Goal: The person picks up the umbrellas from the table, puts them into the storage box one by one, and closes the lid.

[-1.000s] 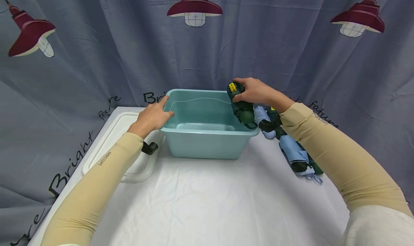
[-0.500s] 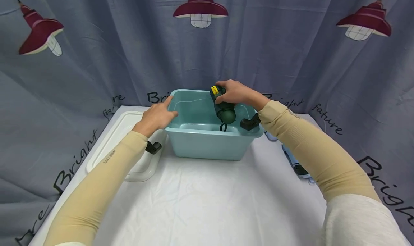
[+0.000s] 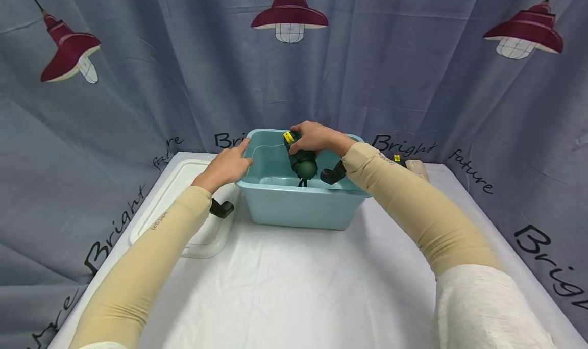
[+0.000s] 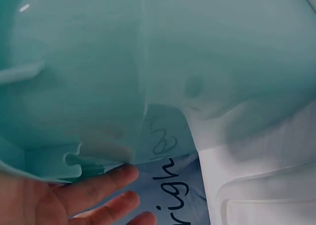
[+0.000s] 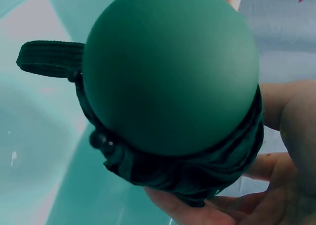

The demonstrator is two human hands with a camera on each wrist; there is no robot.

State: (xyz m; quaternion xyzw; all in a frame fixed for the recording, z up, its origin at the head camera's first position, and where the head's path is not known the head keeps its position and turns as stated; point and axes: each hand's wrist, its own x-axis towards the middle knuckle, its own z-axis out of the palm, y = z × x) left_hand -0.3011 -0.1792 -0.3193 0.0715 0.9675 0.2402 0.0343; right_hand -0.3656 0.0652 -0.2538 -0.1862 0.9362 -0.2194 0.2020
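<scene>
In the head view my right hand (image 3: 310, 137) grips a folded dark green umbrella (image 3: 304, 166) and holds it inside the pale teal plastic tub (image 3: 303, 206). A yellow label shows at its far end. Up close in the right wrist view, the umbrella's round green handle end (image 5: 173, 71) faces the camera, with its wrist strap (image 5: 52, 59) sticking out and fingers wrapped around the gathered fabric. My left hand (image 3: 225, 165) rests at the tub's left rim. In the left wrist view its fingers (image 4: 98, 190) lie extended and slightly spread along the tub's outer side.
A white lid (image 3: 161, 206) lies on the white-covered table (image 3: 285, 288), left of the tub and partly under my left arm. Behind my right sleeve, a beige bundle (image 3: 418, 169) and a yellow-labelled dark item (image 3: 397, 159) peek out. A printed grey curtain (image 3: 202, 73) hangs behind.
My right hand has carried the green umbrella leftward from the tub's right rim into the tub's middle. My left hand has kept its place at the rim. The view has shifted slightly.
</scene>
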